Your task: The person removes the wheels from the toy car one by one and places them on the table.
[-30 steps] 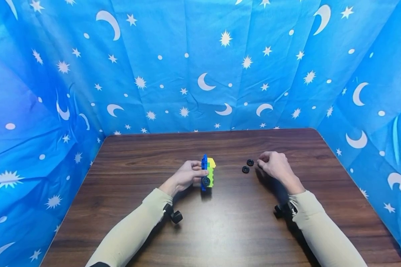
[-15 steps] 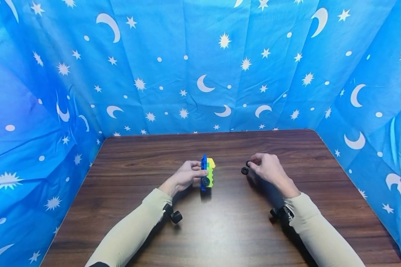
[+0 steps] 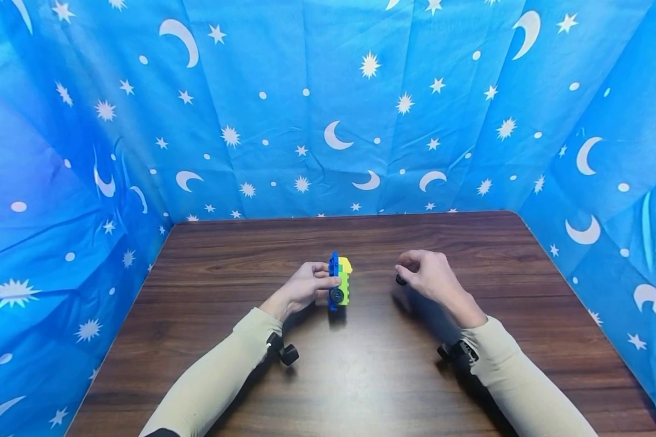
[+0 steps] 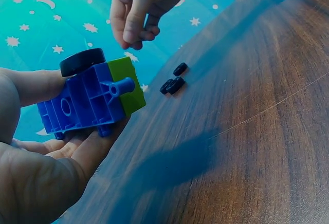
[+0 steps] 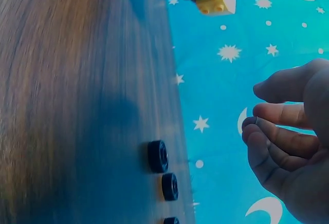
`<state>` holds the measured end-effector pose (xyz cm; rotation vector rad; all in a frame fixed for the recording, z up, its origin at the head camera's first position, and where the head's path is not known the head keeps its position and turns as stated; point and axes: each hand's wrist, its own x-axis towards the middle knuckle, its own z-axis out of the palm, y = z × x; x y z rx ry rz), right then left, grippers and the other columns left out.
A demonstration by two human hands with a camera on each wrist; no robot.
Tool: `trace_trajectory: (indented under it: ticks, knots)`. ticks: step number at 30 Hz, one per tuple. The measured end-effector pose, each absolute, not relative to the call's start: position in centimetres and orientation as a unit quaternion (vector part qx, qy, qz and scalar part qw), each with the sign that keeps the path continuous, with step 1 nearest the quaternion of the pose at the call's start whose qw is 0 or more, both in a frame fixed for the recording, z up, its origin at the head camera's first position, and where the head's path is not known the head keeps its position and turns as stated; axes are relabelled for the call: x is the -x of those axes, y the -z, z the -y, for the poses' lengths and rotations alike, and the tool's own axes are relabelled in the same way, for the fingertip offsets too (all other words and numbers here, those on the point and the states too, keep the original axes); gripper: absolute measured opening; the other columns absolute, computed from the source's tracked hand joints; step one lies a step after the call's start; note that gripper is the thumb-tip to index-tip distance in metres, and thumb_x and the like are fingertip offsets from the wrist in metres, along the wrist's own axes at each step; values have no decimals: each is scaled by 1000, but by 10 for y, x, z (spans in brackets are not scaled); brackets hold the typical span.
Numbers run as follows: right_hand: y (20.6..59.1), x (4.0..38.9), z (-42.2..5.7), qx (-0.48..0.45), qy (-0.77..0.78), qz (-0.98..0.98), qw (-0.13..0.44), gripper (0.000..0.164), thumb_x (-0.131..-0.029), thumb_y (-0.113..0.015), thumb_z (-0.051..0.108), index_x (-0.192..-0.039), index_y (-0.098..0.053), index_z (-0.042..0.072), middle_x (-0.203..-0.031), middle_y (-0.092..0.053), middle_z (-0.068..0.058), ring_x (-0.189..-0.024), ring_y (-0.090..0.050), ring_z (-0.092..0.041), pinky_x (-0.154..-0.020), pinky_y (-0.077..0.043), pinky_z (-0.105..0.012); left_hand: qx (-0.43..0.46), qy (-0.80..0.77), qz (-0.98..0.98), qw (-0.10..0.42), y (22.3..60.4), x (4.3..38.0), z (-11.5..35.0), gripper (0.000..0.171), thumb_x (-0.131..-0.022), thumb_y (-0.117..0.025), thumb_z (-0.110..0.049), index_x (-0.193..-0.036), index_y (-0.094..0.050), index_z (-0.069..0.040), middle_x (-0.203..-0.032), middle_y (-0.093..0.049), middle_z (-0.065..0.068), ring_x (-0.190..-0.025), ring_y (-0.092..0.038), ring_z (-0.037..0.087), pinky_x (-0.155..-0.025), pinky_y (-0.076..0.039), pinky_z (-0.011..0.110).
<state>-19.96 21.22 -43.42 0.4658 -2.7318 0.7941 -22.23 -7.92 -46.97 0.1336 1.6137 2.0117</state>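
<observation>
My left hand (image 3: 302, 287) holds a toy brick car (image 3: 344, 291) above the table, thumb on one side and fingers on the other. The car has a blue base, green bricks and a yellow front brick. In the left wrist view its blue underside (image 4: 77, 100) faces the camera, with one black wheel (image 4: 82, 62) mounted and a bare axle stub (image 4: 122, 87). My right hand (image 3: 437, 278) hovers by a loose black wheel (image 3: 401, 280), hiding others in the head view. Several fingers are loosely bent, nothing between them. Three loose wheels (image 5: 158, 156) lie beneath in the right wrist view.
The brown wooden table (image 3: 240, 249) has a blue curtain (image 3: 284, 121) with white moons and stars behind it and along both sides. Black wrist cameras (image 3: 288, 355) stick out below both forearms, near the tabletop.
My right hand has moved left over the loose wheels, covering the farther one that showed in the head view. My left hand and the toy car stay almost where they were.
</observation>
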Motion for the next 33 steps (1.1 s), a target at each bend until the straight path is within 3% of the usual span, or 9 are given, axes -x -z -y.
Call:
trace_trajectory:
  ticks: [20, 33]
  knots:
    - [430, 189, -182, -219, -307, 910, 172, 12, -84, -74, 21, -92, -74, 11, -77, -70, 3, -65, -62, -9, -60, -52, -26, -44, -753, -598, 271, 470, 223, 77, 27, -89, -62, 6, -114, -50, 5, -97, -64, 10, -90, -67, 19, -82, -59, 37]
    - [428, 182, -165, -252, -313, 903, 154, 15, -84, -74, 23, -94, -74, 12, -78, -69, 5, -63, -60, -3, -58, -52, -22, -38, -757, -596, 266, 469, 226, 76, 27, -89, -62, 5, -114, -51, 5, -97, -63, 8, -89, -67, 18, -83, -58, 38]
